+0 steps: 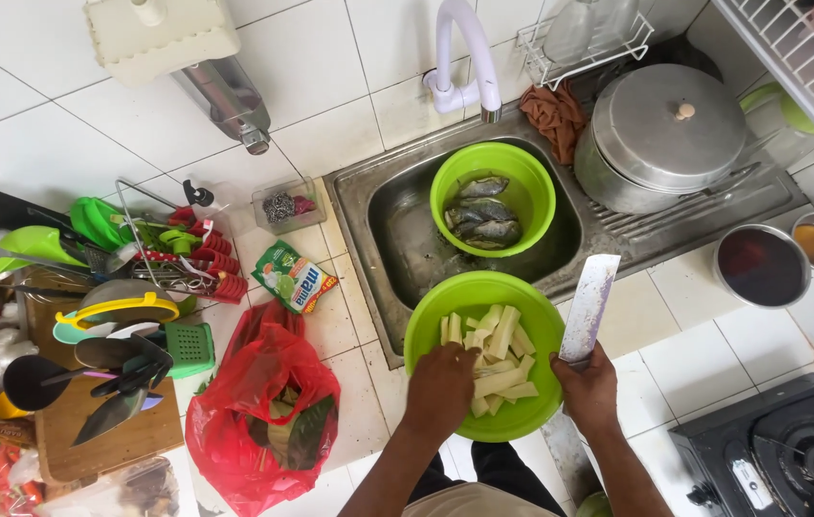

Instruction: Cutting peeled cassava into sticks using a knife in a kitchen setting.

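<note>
Reaching into green bowl (426, 330) at sink edge, my left hand (441, 388) curled over pale cut strips (498, 359), fingers down among them, touching near side of pile. Strips lie mostly upright in view, long axes pointing away from me toward sink (359, 206). Left hand nearer strips; pile sits just right of it, between my hands. My right hand (590, 388) at bowl's right rim, fist wrapped round cleaver (590, 306) handle, blade pointing away, flat, clear of strips. Second green bowl (541, 196) with fish (483, 222) beyond, in sink.
</note>
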